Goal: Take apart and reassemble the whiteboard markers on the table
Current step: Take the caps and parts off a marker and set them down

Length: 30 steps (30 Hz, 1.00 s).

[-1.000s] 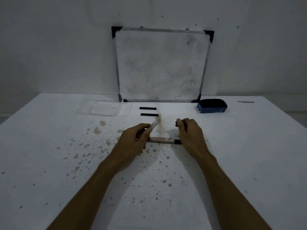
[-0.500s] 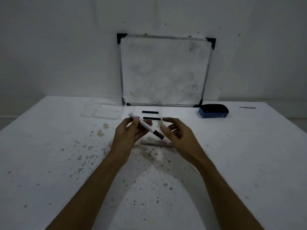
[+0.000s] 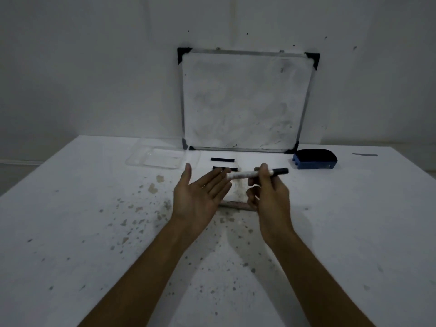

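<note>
Your right hand pinches a marker level above the table; your left hand is spread wide, palm up, beside its pale end. Another marker barrel lies beneath your hands. Farther off lie two black caps, a clear tray, a blue eraser and the leaning whiteboard.
</note>
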Motion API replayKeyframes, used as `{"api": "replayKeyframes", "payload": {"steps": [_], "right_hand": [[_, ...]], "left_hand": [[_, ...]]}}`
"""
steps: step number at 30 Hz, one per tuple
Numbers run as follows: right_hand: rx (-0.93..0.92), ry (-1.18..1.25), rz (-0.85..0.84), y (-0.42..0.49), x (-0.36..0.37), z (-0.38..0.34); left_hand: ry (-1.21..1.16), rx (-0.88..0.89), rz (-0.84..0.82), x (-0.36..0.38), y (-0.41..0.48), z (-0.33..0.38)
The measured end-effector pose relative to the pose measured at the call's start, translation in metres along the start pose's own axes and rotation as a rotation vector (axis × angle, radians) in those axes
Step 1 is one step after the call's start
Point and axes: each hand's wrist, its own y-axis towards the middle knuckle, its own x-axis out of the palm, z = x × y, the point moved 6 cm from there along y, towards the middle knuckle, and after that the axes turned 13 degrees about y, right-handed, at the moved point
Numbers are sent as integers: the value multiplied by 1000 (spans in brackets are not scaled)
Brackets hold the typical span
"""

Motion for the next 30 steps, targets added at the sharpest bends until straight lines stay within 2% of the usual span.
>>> {"api": "replayKeyframes", "payload": {"steps": [2,3,5,7,9,13,15,17,20,22,26,30], "right_hand": [[-253,-116,-65,-7,5,-21],[-345,-219,-161,-14,14,-22],[-341,-521,-415,-32,35,4],[-294,-714,-498,-42,44,27],[-338,-694,-442,-39,43,23],[-523,-469,-335,-34,34,-2],[-461,-597,-402,-38,38,14],[-336,-669,-405,-34,37,29],[-345,-577,-277,-22,28,19],[-354,-514,-181,-16,20,8],[-267,-429,-10,-2,2,2],[-111,-310,26,9,-13,7]], "left_hand": [[-127,-52,-21,-2,1,-1],[-164,-78,-48,-2,1,-4],[-159,-123,-97,3,-1,-10],[-91,-153,-115,7,-4,-19],[-83,-177,-104,8,-5,-24],[-163,-184,-119,13,-2,-19],[-144,-185,-142,13,-3,-20],[-65,-202,-64,5,-2,-25],[-44,-176,8,-2,5,-21],[-21,-127,-20,0,8,-13],[230,-51,-109,-3,7,-1],[442,30,-175,-8,8,7]]}}
